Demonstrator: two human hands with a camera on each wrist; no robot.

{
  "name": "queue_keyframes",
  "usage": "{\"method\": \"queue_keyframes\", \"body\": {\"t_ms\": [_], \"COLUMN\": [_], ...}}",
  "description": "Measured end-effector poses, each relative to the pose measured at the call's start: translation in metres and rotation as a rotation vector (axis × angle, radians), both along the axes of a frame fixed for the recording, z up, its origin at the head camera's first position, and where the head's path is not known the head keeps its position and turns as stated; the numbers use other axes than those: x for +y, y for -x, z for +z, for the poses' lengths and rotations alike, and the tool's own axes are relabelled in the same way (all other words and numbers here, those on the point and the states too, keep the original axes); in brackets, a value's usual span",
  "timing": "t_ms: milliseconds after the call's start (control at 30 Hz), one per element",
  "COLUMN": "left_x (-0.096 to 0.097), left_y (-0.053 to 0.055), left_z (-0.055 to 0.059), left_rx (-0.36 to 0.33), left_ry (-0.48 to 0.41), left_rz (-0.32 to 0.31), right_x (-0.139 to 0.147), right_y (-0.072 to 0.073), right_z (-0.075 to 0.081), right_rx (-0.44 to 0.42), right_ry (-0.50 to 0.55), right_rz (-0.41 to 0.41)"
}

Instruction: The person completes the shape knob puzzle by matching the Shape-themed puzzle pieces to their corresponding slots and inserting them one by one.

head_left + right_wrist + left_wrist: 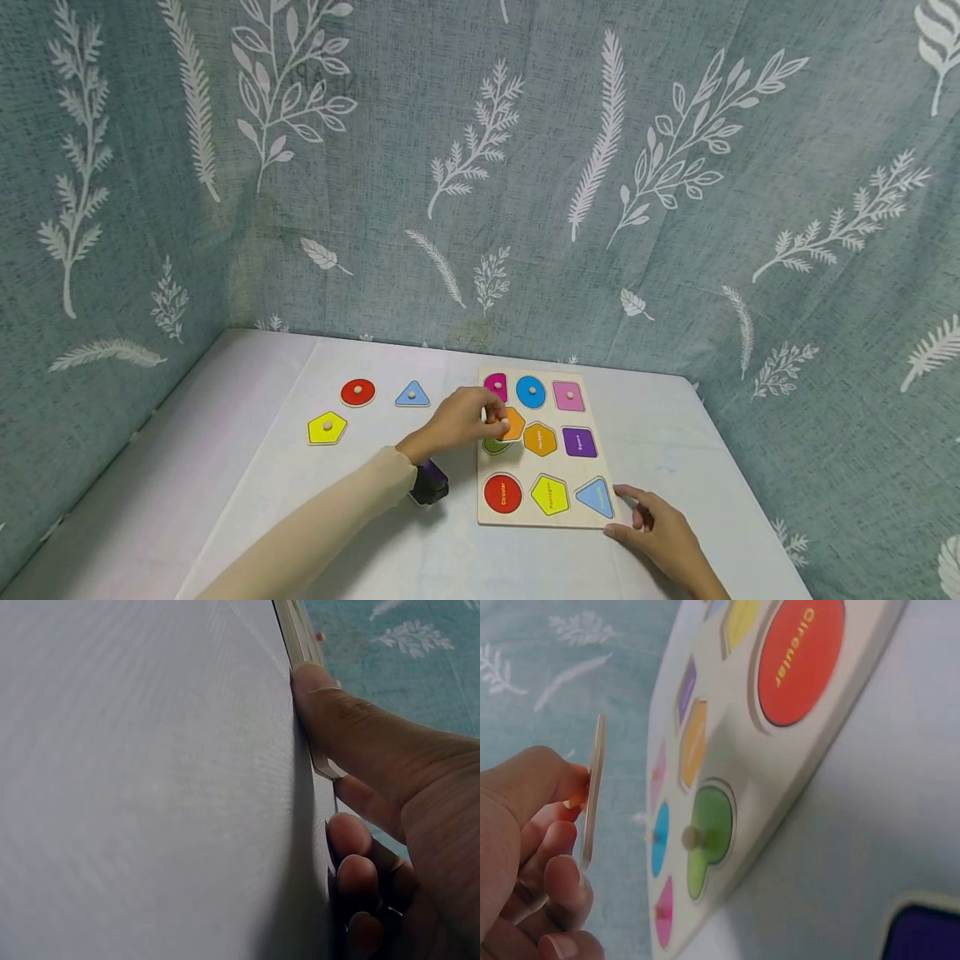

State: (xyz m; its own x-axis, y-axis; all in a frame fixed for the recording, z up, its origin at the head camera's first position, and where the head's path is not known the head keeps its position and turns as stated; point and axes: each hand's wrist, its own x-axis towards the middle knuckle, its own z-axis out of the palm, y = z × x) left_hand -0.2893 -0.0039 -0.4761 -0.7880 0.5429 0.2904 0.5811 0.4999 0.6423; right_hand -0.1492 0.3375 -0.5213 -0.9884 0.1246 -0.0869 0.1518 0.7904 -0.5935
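Note:
My left hand (467, 418) pinches an orange hexagon piece (513, 424) by its small knob, above the wooden shape puzzle board (517, 464). In the left wrist view the thin hexagon piece (595, 791) stands edge-on, apart from the board. The orange hexagon recess (540, 439) lies just right of it. At the board's near right corner, my right hand (660, 533) grips with thumb and forefinger along two edges. The right wrist view shows the thumb (319, 690) against the board's side. A green piece (712, 829) with a knob sits in the board.
Left of the board lie a red circle (357, 392), a blue triangle (412, 394) and a yellow pentagon (327, 428). A dark purple piece (430, 483) lies partly beneath the left forearm. Magenta, blue oval (531, 392) and pink (568, 396) pieces sit in the board's far row.

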Motion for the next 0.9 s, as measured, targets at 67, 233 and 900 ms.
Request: {"method": "queue_keyframes", "body": {"t_ms": [67,233,900], "left_x": [0.005,0.015,0.035], "left_y": [-0.001,0.0,0.003], "left_z": [0.002,-0.001,-0.012], "left_rx": [-0.014,-0.048,-0.053], "left_ry": [0.001,0.003,-0.005], "left_rz": [-0.003,-0.003,-0.025], "right_x": [0.0,0.0,0.012], "right_y": [0.0,0.002,0.018], "right_z": [0.0,0.003,0.016], "right_rx": [-0.005,-0.028,-0.004], "right_ry": [0.0,0.012,-0.008], "right_rz": [-0.005,0.003,0.185]}}
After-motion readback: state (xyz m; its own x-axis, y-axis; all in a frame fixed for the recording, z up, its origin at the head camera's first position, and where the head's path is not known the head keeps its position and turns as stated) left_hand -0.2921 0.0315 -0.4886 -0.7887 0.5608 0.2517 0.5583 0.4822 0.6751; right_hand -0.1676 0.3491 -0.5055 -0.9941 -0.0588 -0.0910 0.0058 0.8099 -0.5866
